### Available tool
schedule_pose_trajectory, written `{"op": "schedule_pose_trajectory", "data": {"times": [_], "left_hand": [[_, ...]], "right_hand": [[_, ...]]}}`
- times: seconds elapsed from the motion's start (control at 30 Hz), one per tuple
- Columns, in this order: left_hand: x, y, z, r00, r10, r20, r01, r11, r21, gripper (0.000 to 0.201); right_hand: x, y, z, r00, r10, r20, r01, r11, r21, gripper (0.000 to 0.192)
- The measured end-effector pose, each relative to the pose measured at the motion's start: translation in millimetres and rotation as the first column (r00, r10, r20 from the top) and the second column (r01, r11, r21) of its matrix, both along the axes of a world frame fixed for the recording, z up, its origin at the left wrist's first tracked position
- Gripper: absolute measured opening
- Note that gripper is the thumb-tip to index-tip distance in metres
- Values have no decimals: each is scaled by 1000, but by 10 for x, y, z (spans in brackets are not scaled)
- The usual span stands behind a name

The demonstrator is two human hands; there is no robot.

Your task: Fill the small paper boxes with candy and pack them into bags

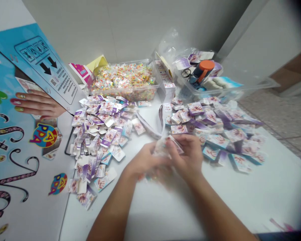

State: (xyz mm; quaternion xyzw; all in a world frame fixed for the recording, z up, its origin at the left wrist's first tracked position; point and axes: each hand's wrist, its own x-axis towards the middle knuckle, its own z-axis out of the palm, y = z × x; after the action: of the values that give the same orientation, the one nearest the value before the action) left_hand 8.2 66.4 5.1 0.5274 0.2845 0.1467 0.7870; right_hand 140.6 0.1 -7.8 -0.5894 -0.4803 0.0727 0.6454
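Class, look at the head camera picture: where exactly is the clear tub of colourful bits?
The clear tub sits at the table's far edge, centre-left, against the wall, just behind the left pile of small cartons.

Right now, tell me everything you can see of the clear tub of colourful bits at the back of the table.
The clear plastic tub is a shallow rectangular container with thin see-through walls and no lid, standing upright at the back of the white table, close to the wall. It is filled nearly to the rim with small multicoloured pieces in clear wrapping; what they are is too small to tell. The left pile of small purple-and-white cartons comes up to its front wall. Neither hand touches it.
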Motion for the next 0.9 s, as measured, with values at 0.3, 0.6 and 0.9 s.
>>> {"op": "schedule_pose_trajectory", "data": {"times": [0.3,0.6,0.9], "left_hand": [[36,-3,2,990,133,55,-140,978,152,32],[87,1,-46,961,275,44,-277,927,252,33],[39,8,-164,950,266,-165,-86,728,680,17]], "right_hand": [[130,42,135,911,93,403,-64,994,-85,15],[199,34,198,893,313,323,-254,944,-213,14],[153,39,220,884,370,286,-293,915,-278,11]]}}
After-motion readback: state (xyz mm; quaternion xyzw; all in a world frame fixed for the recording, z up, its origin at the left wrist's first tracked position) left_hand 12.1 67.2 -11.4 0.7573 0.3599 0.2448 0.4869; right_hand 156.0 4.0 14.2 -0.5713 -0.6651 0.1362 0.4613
